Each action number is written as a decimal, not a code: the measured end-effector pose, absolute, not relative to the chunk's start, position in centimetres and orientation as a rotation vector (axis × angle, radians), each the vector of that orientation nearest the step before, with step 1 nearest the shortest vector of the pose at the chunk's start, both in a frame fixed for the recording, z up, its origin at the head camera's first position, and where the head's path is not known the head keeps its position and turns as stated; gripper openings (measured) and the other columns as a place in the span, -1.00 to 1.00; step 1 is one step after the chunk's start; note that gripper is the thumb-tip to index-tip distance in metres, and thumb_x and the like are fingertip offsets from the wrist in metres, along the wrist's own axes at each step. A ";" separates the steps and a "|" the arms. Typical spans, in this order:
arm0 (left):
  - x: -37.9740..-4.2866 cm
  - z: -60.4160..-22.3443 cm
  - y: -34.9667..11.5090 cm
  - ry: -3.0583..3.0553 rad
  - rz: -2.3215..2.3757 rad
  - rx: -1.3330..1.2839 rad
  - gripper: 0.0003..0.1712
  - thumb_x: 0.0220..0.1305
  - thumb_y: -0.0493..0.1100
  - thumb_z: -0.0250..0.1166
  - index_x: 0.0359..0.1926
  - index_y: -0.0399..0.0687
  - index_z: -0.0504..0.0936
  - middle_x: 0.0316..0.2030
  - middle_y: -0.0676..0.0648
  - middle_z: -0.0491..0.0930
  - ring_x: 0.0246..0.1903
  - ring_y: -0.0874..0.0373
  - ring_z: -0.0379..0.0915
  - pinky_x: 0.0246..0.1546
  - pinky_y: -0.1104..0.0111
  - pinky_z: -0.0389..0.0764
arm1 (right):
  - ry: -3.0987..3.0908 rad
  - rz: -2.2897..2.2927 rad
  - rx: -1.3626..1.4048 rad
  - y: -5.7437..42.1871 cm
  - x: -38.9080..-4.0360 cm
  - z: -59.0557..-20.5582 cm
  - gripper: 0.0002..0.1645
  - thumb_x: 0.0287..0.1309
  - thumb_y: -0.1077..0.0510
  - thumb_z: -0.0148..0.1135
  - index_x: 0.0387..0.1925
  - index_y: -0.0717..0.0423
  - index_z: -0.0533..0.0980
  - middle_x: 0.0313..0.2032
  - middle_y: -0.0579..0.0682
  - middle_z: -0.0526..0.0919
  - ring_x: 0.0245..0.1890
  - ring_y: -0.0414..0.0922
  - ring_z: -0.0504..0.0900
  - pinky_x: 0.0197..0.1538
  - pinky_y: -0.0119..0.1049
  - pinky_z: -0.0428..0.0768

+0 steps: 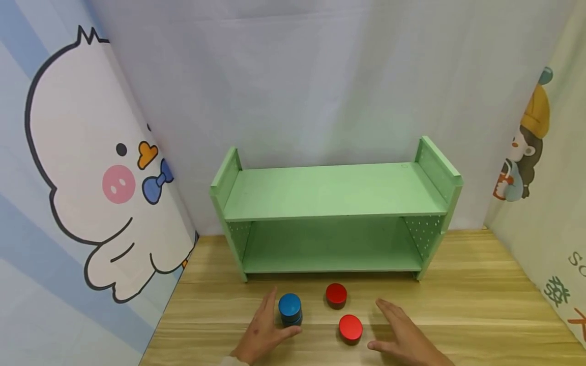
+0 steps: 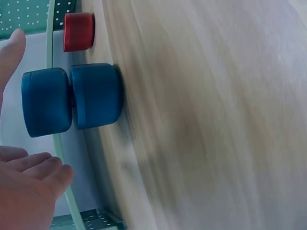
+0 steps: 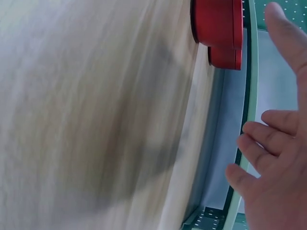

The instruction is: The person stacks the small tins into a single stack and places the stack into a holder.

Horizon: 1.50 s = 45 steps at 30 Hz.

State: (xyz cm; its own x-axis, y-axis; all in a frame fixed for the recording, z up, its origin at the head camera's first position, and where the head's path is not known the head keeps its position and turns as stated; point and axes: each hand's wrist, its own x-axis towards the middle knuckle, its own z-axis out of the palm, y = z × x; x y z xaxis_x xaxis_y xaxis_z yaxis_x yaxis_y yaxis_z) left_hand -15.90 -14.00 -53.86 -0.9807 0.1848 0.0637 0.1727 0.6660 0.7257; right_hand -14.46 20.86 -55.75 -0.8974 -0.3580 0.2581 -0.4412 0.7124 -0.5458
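Two blue round tins, the upper one (image 1: 290,305) stacked on the lower one (image 2: 97,96), stand on the wooden table. My left hand (image 1: 265,328) is spread around their left side, thumb and fingers apart, with a gap between fingers and tins in the left wrist view. Two red round tins stand separately to the right: a farther one (image 1: 336,296) and a nearer one (image 1: 350,329). To the right of the nearer red tin, my right hand (image 1: 403,335) hovers with thumb and fingers apart, holding nothing.
A light green two-level shelf (image 1: 334,190) with raised side panels stands behind the tins. The wooden table (image 1: 480,300) extends to both sides. Grey cloth (image 1: 293,91) hangs behind, and printed cloths with cartoon figures hang at the left and right.
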 end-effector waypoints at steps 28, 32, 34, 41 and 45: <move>-16.6 -56.6 -12.9 2.742 1.734 0.176 -0.04 -0.14 -0.27 0.66 0.26 -0.51 0.35 0.14 -0.49 0.48 0.15 -0.35 0.46 0.14 0.00 0.58 | -2.780 1.600 0.598 19.2 -15.8 -57.3 -0.08 0.01 0.06 0.56 0.27 0.50 0.36 0.15 0.31 0.57 0.17 0.32 0.51 0.23 -0.10 0.59; -16.4 -56.7 -12.8 2.686 1.822 0.135 -0.07 -0.15 -0.34 0.64 0.24 -0.50 0.36 0.15 -0.48 0.48 0.18 -0.36 0.43 0.19 0.00 0.54 | -2.759 1.696 0.572 18.9 -15.9 -57.7 -0.09 0.00 0.08 0.57 0.26 0.50 0.37 0.14 0.32 0.58 0.15 0.30 0.53 0.19 -0.27 0.60; -16.4 -56.8 -12.8 2.673 1.841 0.112 -0.09 -0.15 -0.35 0.64 0.23 -0.48 0.37 0.15 -0.47 0.48 0.19 -0.35 0.42 0.20 0.02 0.54 | -2.755 1.750 0.560 18.7 -15.9 -57.9 -0.10 0.00 0.10 0.57 0.26 0.51 0.37 0.14 0.33 0.57 0.15 0.30 0.53 0.18 -0.26 0.61; -16.3 -57.0 -12.7 2.638 1.890 0.075 -0.14 -0.14 -0.38 0.62 0.20 -0.47 0.39 0.12 -0.44 0.51 0.18 -0.34 0.44 0.17 0.06 0.58 | -2.749 1.855 0.540 18.2 -15.9 -58.2 -0.11 -0.01 0.17 0.56 0.26 0.52 0.35 0.15 0.36 0.55 0.14 0.30 0.53 0.20 -0.08 0.60; -16.3 -57.1 -12.7 2.626 1.895 0.059 -0.16 -0.12 -0.37 0.61 0.20 -0.47 0.40 0.10 -0.41 0.52 0.18 -0.32 0.44 0.16 0.08 0.59 | -2.744 1.904 0.521 18.1 -15.9 -58.2 -0.10 -0.02 0.18 0.57 0.26 0.54 0.34 0.17 0.40 0.51 0.16 0.31 0.51 0.21 -0.04 0.57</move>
